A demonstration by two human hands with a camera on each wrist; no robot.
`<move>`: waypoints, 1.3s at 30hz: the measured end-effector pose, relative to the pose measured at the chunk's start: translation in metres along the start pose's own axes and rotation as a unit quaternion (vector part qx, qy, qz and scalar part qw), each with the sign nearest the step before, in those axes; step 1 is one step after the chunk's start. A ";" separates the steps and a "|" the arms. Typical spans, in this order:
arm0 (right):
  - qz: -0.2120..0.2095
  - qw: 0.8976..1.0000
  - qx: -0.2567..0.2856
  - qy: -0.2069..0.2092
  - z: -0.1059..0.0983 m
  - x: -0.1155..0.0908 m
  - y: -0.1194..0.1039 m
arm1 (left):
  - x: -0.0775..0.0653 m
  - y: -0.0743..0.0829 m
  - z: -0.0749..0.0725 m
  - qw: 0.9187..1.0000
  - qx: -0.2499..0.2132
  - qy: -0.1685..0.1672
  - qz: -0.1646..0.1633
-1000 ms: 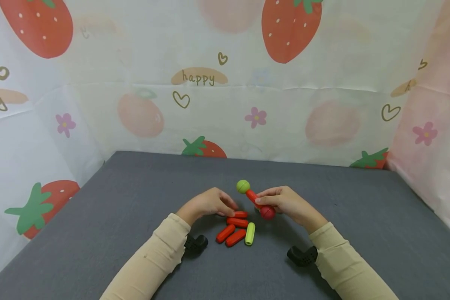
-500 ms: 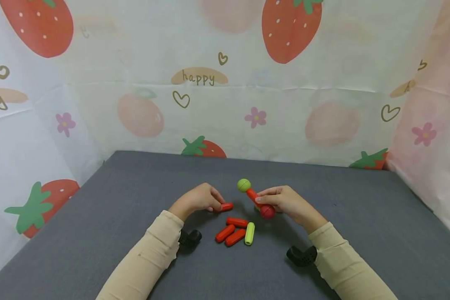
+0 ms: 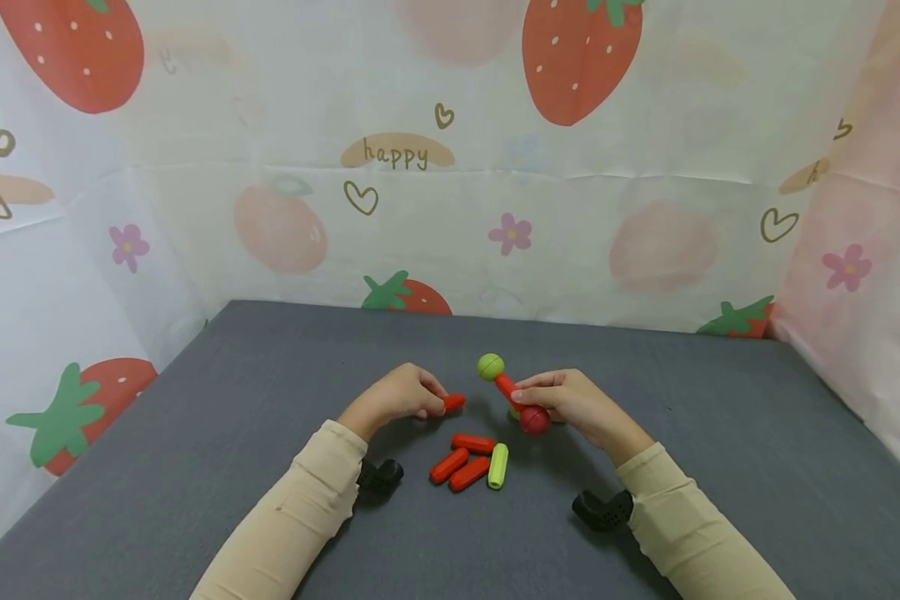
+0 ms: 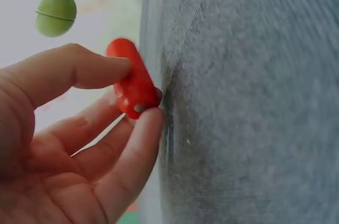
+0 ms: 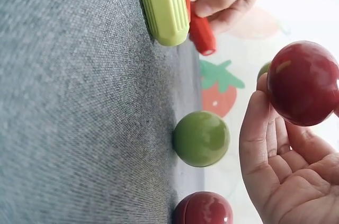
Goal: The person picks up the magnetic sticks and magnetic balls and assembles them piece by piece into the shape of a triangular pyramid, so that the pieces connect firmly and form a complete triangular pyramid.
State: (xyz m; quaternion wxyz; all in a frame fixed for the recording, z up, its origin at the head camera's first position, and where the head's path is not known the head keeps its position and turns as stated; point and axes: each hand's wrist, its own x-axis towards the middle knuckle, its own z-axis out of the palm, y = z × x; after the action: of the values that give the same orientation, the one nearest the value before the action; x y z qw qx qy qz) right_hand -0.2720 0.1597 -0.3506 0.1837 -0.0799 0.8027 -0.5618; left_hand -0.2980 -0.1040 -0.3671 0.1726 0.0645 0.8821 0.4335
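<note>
My left hand (image 3: 401, 398) pinches a red rod (image 3: 454, 402) between thumb and fingertips, close over the dark table. A small grey metal tip shows on that rod (image 4: 132, 78) in the left wrist view. To the right, my right hand (image 3: 577, 400) grips a joined piece: a red rod (image 3: 507, 387) with a yellow-green ball (image 3: 491, 367) on its far end and a red ball (image 3: 534, 420) on the near end. Between the hands and nearer me lie three loose red rods (image 3: 468, 473) and one yellow-green rod (image 3: 498, 467).
In the right wrist view, a green ball (image 5: 201, 139) and a dark red ball (image 5: 204, 211) sit on the table beside my right hand, which mostly hides them from the head view. A strawberry-print cloth (image 3: 420, 225) stands behind the grey tabletop (image 3: 270, 517).
My left hand has drawn one red rod away from the group, leftward and back, then raised and tilted it slightly. My right hand holds its piece in nearly the same place.
</note>
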 end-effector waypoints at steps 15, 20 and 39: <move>0.016 0.999 0.006 0.038 -0.003 0.002 0.000 | -0.011 0.018 -0.005 0.992 -0.122 0.013 0.030; 0.015 0.999 0.004 0.034 -0.002 0.002 0.000 | -0.015 0.021 -0.005 0.990 -0.130 0.002 0.051; 0.004 1.000 -0.013 0.016 0.001 -0.001 -0.002 | -0.017 0.024 -0.005 0.990 -0.128 -0.006 0.055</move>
State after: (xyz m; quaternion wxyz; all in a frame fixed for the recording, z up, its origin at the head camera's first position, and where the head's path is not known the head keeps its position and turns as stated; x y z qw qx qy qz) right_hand -0.2708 0.1580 -0.3491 0.1718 -0.0704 0.8132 -0.5515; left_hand -0.2845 -0.0974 -0.3409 0.1602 0.0926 0.8135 0.5513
